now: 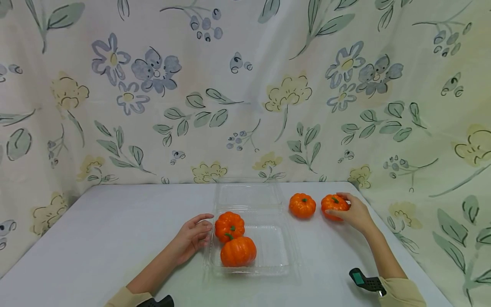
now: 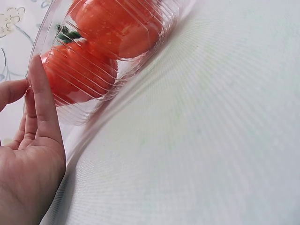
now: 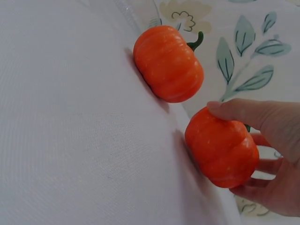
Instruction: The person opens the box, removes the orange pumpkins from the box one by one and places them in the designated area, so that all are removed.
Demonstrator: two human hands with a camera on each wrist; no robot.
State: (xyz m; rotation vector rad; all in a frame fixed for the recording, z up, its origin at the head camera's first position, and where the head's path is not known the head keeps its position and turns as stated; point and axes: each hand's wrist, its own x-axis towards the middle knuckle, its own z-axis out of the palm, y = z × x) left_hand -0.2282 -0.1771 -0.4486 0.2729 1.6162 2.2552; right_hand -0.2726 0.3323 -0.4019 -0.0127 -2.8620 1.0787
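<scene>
At the back right of the table, my right hand [image 1: 356, 212] grips a small orange toy pumpkin [image 1: 330, 207], thumb on one side and fingers on the other. The right wrist view shows this pumpkin [image 3: 222, 149] held close to the tabletop. My left hand [image 1: 193, 234] touches the left side of a clear plastic clamshell box [image 1: 268, 247], its fingers fairly straight against the rim. Inside the box's left part, two pumpkins lie touching: one farther back [image 1: 229, 226], one tilted in front [image 1: 238, 252]. Through the ribbed wall, the left wrist view shows both.
Another pumpkin [image 1: 302, 205] sits on the table just left of the gripped one. The box's open lid [image 1: 249, 195] lies back toward the table's far edge. Behind the white table [image 1: 126, 230] hangs a flowered curtain [image 1: 245, 106].
</scene>
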